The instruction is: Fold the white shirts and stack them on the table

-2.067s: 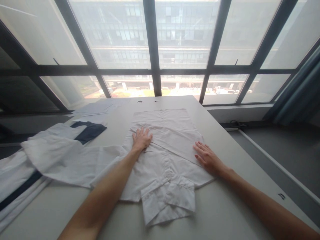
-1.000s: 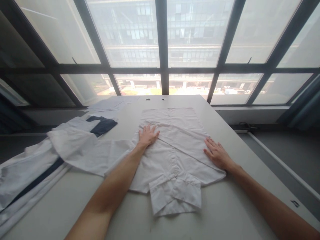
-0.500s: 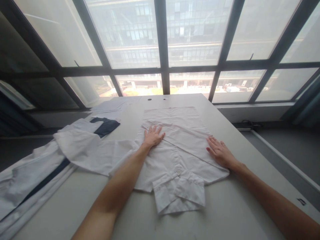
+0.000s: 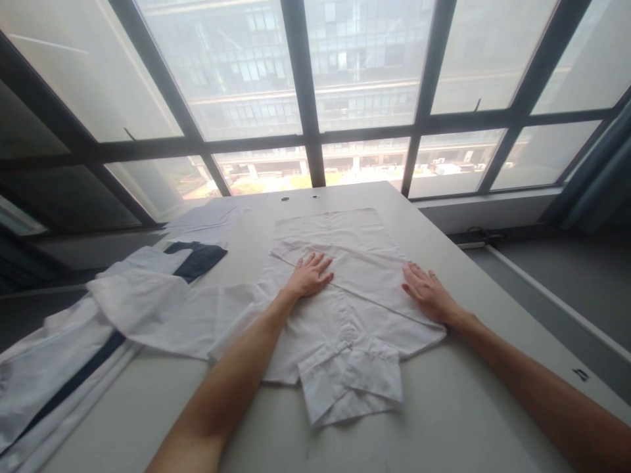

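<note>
A white shirt (image 4: pixel 345 309) lies face down or up, I cannot tell which, with its collar (image 4: pixel 352 384) toward me and its hem at the far end. One sleeve is folded slantwise across the body. The other sleeve (image 4: pixel 187 315) stretches out to the left. My left hand (image 4: pixel 311 274) rests flat on the middle of the shirt, fingers spread. At the shirt's right edge my right hand (image 4: pixel 428 292) lies with its fingers stretched out on the cloth. Neither hand grips anything.
The shirt is on a white table (image 4: pixel 444 420). White garments (image 4: pixel 64 341) with dark parts are heaped at the left, partly under the sleeve. Beyond them lie a dark cloth (image 4: pixel 200 259) and pale flat sheets or cloth (image 4: pixel 204 220). Large windows (image 4: pixel 365 59) stand behind the table.
My left hand has slid to the right across the shirt toward its middle. My right hand stays at the right edge. The whole view has tilted and shifted slightly.
</note>
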`<state>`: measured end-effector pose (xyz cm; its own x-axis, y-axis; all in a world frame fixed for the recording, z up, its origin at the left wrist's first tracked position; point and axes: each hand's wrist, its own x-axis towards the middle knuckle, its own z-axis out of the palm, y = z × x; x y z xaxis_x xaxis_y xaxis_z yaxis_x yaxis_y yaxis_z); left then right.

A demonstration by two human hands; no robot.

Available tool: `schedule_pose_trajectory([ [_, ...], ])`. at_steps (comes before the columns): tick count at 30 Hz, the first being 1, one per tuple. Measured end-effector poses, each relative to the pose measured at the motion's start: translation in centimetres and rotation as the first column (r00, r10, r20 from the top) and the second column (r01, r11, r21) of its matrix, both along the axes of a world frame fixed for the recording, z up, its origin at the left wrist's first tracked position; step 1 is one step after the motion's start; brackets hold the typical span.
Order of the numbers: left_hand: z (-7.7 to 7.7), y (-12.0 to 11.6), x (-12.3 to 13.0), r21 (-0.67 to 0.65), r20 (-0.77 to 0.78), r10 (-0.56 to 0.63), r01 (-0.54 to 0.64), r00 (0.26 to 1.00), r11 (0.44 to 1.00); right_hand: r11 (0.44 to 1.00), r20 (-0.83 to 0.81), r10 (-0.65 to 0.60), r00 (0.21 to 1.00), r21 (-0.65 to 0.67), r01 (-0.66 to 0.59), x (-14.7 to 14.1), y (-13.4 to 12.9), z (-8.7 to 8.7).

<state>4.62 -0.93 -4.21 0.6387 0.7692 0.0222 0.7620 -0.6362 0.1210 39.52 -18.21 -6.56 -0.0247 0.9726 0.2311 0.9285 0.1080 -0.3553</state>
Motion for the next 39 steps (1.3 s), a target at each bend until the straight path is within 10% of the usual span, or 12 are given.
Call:
schedule_pose_trajectory([
  [6, -0.2, 0.3, -0.1, 0.034, 0.001, 0.012, -0.012, 1.0, 0.999, 0.985, -0.551, 0.16, 0.819, 0.148, -0.092, -2.6, -1.6, 3.5],
  [12, 0.1, 0.1, -0.1, 0.033, -0.012, 0.009, -0.009, 1.0, 0.999, 0.913, -0.999, -0.019, 0.042, -0.034, -0.408, -10.6, -1.2, 4.5],
  [18, 0.4, -0.1, -0.1, 0.031, -0.01, 0.003, -0.002, 1.0, 1.0, 0.953, -0.852, -0.295, -0.432, -0.231, -0.194, -8.7, 2.9, 3.7],
  [22, 0.1, 0.1, -0.2, 0.011, 0.013, 0.002, -0.002, 1.0, 1.0, 0.974, -0.91, -0.228, -0.348, -0.214, -0.079, -2.2, 3.5, 2.7],
  [29, -0.2, 0.4, -0.2, 0.005, 0.042, 0.013, -0.013, 0.999, 1.0, 0.973, -0.974, -0.126, 0.189, -0.084, 0.217, 2.8, 3.9, 2.2],
  [36, 0.0, 0.4, -0.2, 0.0, 0.023, 0.017, -0.017, 1.0, 1.0, 0.994, -0.982, -0.066, -0.176, -0.08, 0.074, -2.7, 6.1, 3.4],
  [39, 0.0, 0.4, -0.3, -0.003, 0.014, 0.016, -0.016, 1.0, 1.0, 0.986, -0.974, -0.108, -0.201, -0.13, 0.101, -3.1, 6.5, 2.6],
])
